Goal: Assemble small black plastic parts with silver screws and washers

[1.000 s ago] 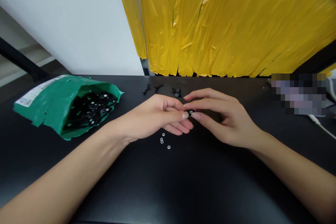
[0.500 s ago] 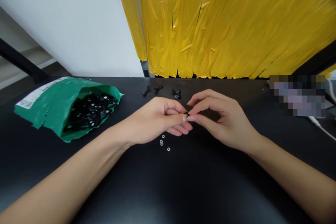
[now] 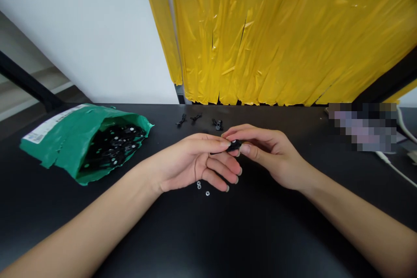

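Note:
A small black part (image 3: 234,145) is pinched between both hands above the middle of the table. My left hand (image 3: 203,158) holds its left side with thumb and index finger, the other fingers spread below, palm partly turned up. On its right side, the thumb and fingertips of my right hand (image 3: 272,150) grip it. Small silver rings (image 3: 207,193) lie on the table just below my left hand. Beyond the hands sit black clips (image 3: 217,124), with two thinner black pieces (image 3: 196,117) to their left.
At the left, an open green bag (image 3: 65,141) holds many black parts with silver rings. A blurred-out object (image 3: 366,128) with a white cable (image 3: 395,167) lies at the right of the black table (image 3: 247,234). Yellow plastic sheeting (image 3: 276,34) hangs behind.
My left hand has rolled palm-up and its lower fingers have spread. The black part, mostly hidden before, now shows between the hands. The whole view has shifted slightly, with the table lower in frame.

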Demonstrator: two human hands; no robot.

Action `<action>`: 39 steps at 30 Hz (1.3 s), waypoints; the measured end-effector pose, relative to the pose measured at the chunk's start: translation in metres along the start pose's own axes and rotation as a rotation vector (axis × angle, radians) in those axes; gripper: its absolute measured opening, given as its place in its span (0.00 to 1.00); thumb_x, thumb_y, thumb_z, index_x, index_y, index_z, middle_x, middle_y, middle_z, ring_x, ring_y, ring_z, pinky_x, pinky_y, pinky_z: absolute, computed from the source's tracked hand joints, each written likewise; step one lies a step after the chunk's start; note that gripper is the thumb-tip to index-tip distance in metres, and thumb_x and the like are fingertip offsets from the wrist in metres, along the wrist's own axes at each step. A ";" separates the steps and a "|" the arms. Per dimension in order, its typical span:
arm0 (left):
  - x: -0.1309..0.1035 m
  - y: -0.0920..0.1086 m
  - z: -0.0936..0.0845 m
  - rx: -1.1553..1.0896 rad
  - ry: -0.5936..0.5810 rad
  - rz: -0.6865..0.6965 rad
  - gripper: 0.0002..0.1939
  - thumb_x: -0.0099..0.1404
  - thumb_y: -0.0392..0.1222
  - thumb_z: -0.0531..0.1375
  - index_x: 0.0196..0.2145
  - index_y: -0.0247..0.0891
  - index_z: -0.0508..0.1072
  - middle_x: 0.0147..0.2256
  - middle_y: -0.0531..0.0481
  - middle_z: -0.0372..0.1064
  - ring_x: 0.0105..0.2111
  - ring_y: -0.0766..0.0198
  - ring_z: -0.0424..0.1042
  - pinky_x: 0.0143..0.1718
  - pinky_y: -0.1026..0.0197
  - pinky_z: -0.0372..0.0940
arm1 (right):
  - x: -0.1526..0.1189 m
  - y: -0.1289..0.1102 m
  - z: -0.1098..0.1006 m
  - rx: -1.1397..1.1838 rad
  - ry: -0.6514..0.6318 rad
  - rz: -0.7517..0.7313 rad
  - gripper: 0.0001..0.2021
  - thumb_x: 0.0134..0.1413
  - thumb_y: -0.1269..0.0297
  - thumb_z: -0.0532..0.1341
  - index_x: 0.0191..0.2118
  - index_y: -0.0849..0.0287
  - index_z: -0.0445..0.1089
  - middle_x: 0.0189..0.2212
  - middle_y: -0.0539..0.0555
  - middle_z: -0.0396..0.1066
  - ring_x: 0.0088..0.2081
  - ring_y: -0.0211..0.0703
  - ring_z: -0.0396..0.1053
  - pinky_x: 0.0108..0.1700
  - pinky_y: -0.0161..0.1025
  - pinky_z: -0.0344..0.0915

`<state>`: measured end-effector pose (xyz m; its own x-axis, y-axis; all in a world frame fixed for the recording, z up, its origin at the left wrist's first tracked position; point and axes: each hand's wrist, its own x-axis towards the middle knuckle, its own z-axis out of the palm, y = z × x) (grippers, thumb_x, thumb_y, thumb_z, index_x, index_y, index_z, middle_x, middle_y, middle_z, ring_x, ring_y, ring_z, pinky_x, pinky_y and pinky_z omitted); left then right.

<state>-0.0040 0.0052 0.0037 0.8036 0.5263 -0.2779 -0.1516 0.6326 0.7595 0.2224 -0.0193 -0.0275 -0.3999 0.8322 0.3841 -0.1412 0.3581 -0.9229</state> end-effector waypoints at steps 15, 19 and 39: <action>0.003 -0.006 0.014 0.331 0.289 0.138 0.21 0.68 0.58 0.68 0.39 0.33 0.80 0.35 0.43 0.81 0.33 0.63 0.80 0.31 0.66 0.76 | -0.001 0.006 0.012 0.227 0.186 0.104 0.07 0.66 0.57 0.69 0.47 0.47 0.82 0.46 0.52 0.81 0.43 0.41 0.77 0.47 0.40 0.76; 0.004 0.000 0.013 0.539 0.540 0.425 0.18 0.66 0.55 0.70 0.39 0.36 0.80 0.36 0.48 0.79 0.33 0.65 0.77 0.32 0.67 0.72 | 0.000 0.004 0.014 0.228 0.249 0.123 0.08 0.64 0.56 0.71 0.45 0.49 0.83 0.41 0.51 0.83 0.44 0.39 0.78 0.48 0.36 0.74; 0.001 -0.008 0.020 0.521 0.291 0.443 0.10 0.69 0.47 0.69 0.40 0.37 0.80 0.31 0.51 0.79 0.31 0.67 0.78 0.31 0.68 0.69 | -0.005 0.004 0.026 0.442 0.198 0.125 0.06 0.57 0.61 0.76 0.41 0.48 0.83 0.31 0.49 0.83 0.33 0.39 0.80 0.42 0.40 0.79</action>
<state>0.0089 -0.0105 0.0094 0.5347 0.8445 0.0295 -0.0753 0.0129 0.9971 0.2005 -0.0327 -0.0333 -0.2650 0.9370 0.2276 -0.4902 0.0724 -0.8686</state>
